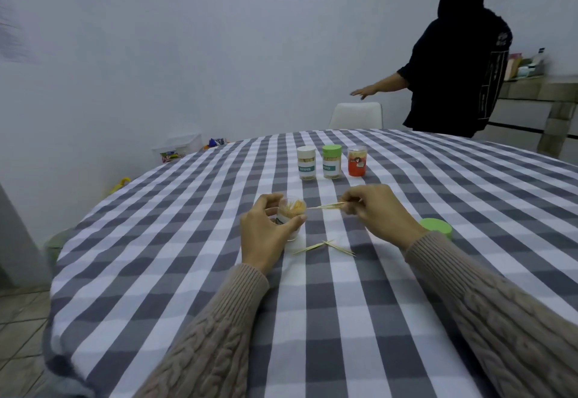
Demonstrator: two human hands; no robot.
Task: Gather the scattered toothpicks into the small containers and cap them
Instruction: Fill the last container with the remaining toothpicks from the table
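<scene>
- Landmark: the open container (pixel 289 214), a clear jar already well filled with toothpicks, stands near the middle of the bench (pixel 438 272), which is covered in a grey-and-white checked cloth.
- Left hand (pixel 269 231): fingers and thumb curl round the open container, apparently tilting its mouth toward the right so that sticks can slide in lengthwise without spilling.
- Right hand (pixel 378 213): just right of the open container, its fingertips pinch a small bundle of toothpicks (pixel 327 206) held roughly level, tips aimed at the jar mouth and close to it; whether they touch the rim cannot be told.
- Loose toothpicks (pixel 325 246): a few lie crossed on the cloth just in front of the open container, toward the viewer, not yet gathered.
- Green cap (pixel 436 228): rests on the cloth well to the right of the open container, partly hidden behind the right wrist; judged to be this jar's lid, set aside within reach.
- Three capped containers (pixel 332 162): a white-lidded, a green-lidded and a red one stand in a row beyond the open container, seemingly finished.
- Stage, as judged: final jar being filled; the remaining sticks and capping are outstanding.
</scene>
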